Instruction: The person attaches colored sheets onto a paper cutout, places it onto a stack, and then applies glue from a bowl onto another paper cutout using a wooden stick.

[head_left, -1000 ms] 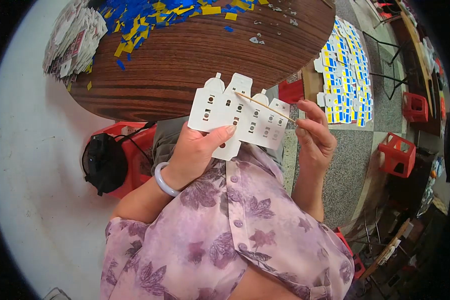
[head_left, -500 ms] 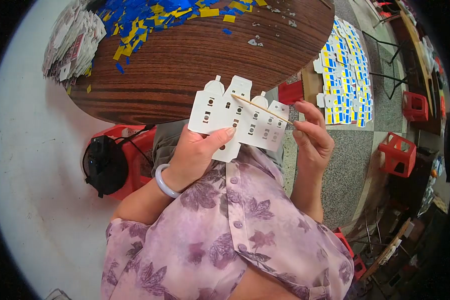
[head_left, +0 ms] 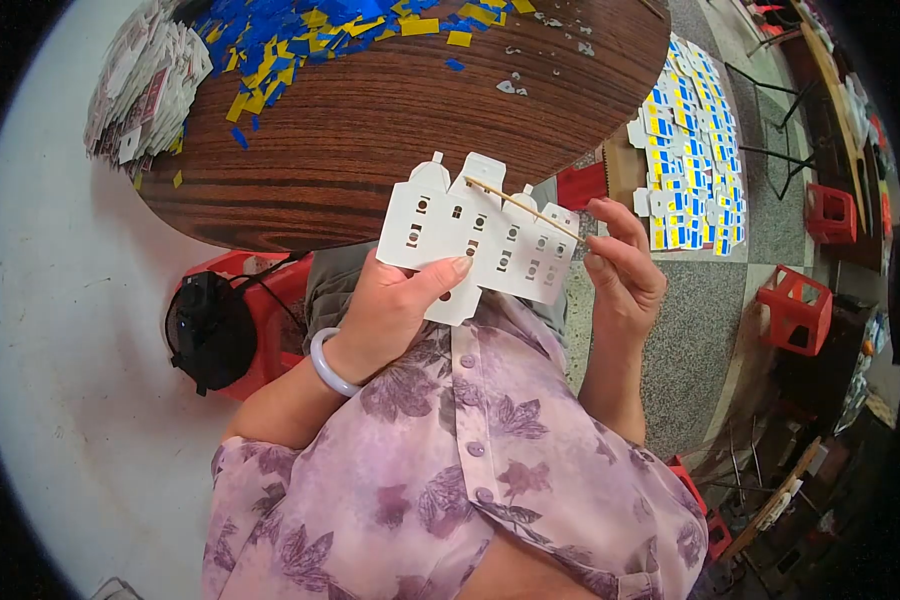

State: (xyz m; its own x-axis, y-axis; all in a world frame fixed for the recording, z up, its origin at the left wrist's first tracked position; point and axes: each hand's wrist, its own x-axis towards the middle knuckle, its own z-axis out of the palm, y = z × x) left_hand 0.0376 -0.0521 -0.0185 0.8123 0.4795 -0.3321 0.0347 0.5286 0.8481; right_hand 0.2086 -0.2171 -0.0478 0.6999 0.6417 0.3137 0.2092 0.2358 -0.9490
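Observation:
A flat white die-cut carton blank with rows of small window-like cutouts is held over my lap. My left hand grips its lower edge, thumb on top near the middle. Between the thumb and fingers of my right hand is a thin wooden stick, pinched at its right end. The stick slants up and left across the blank, its tip at small holes in an upper flap. Whether the tip touches the card I cannot tell.
Blue and yellow scraps lie heaped on the dark wood table. A pile of folded cartons is at the left. Blue-yellow printed blanks cover a surface at the right. Red stools stand around; one holds a black object.
The stick's tip has shifted slightly upward, from just below the upper flap's small holes to the holes themselves. Both hands stay nearly in place.

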